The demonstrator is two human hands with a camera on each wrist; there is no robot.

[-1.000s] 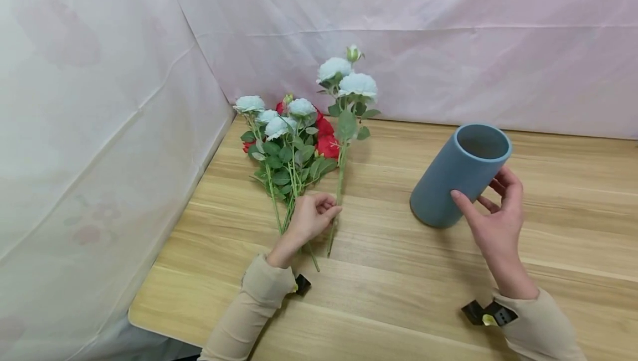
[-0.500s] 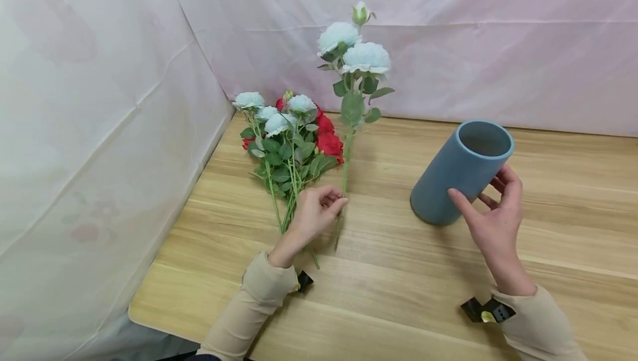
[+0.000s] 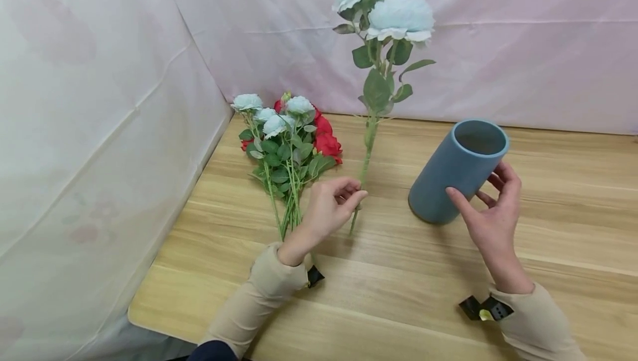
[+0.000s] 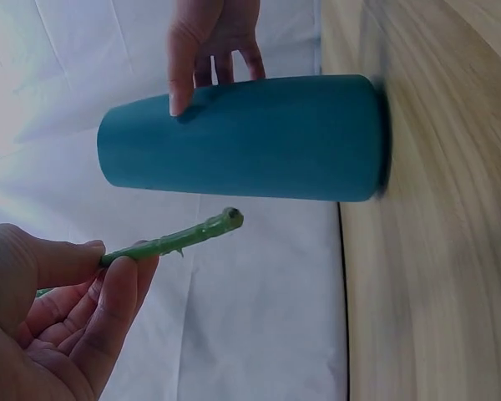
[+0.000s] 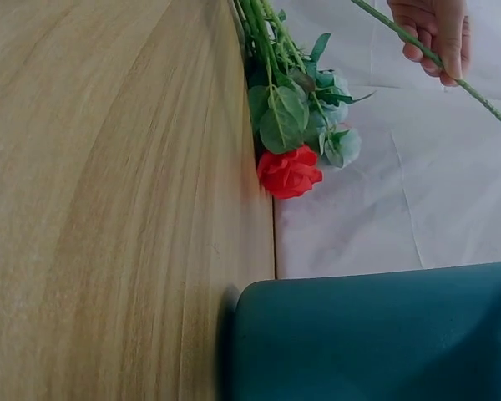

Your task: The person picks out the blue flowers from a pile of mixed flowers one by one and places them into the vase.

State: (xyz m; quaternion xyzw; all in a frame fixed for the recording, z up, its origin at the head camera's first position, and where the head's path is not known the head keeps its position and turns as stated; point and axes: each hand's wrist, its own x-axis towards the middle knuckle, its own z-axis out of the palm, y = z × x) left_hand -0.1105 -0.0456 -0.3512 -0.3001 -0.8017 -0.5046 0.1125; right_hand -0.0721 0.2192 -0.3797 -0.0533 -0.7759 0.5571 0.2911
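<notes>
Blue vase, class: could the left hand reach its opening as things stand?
Probably yes: the left hand, pinching a flower stem, has nothing visible between it and the vase, whose opening the right hand leaves uncovered.

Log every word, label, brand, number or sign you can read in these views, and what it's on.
No readable text in any view.
Blue vase: no lettering on the sides in view.
Black piece by the right sleeve: small marks, too small to read.
Pale cloth: faint printed flowers, no lettering seen.

Vase (image 3: 448, 175) and flowers (image 3: 285, 153) on wooden table (image 3: 394, 289)
</notes>
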